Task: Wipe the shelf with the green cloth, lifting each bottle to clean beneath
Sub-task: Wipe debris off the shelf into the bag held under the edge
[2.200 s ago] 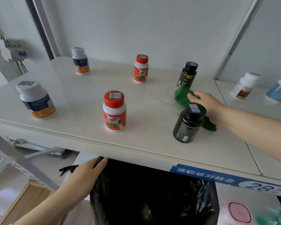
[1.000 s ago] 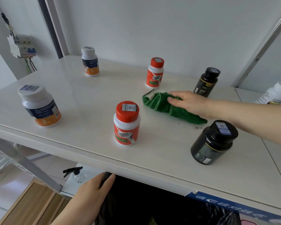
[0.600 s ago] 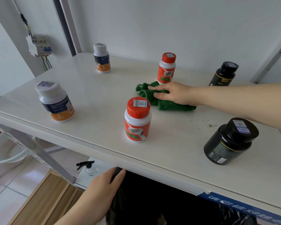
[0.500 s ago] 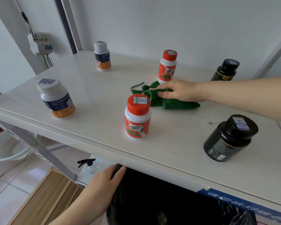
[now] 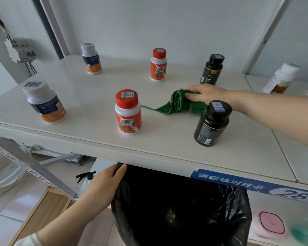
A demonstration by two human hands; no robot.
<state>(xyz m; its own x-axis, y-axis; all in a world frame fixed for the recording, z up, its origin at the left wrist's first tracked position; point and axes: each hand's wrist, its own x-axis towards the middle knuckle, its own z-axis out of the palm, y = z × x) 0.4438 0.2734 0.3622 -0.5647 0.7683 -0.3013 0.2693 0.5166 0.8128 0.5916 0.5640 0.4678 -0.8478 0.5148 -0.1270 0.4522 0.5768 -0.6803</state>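
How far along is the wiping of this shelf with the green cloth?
Done: unclear; the pale smooth shelf shows no obvious dirt in its middle. In hand: the right hand grips the crumpled green cloth on the shelf, between the front red-capped white bottle and the front black bottle; the left hand holds the black plastic bag below the edge. Left: every bottle stands down, so beneath each remains.

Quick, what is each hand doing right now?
Left hand: closed, holding the rim of the black bag.
Right hand: closed, holding the green cloth on the shelf.
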